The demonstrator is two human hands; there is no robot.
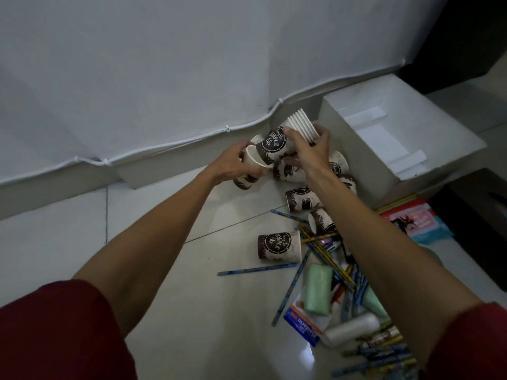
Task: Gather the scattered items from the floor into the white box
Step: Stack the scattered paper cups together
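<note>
My right hand grips a nested stack of brown-and-white paper cups, rims pointing up and right, just left of the white box. My left hand holds a single paper cup with its open mouth facing the bottom of the stack. Several more paper cups lie on the floor tiles, one on its side and one further up. The white box stands open at the upper right with only white paper flaps inside.
Colourful pencils lie scattered on the floor, with a green roll, a white roll, a blue-and-white packet and a red-and-blue packet. A white cable runs along the wall base. Dark furniture stands at the right.
</note>
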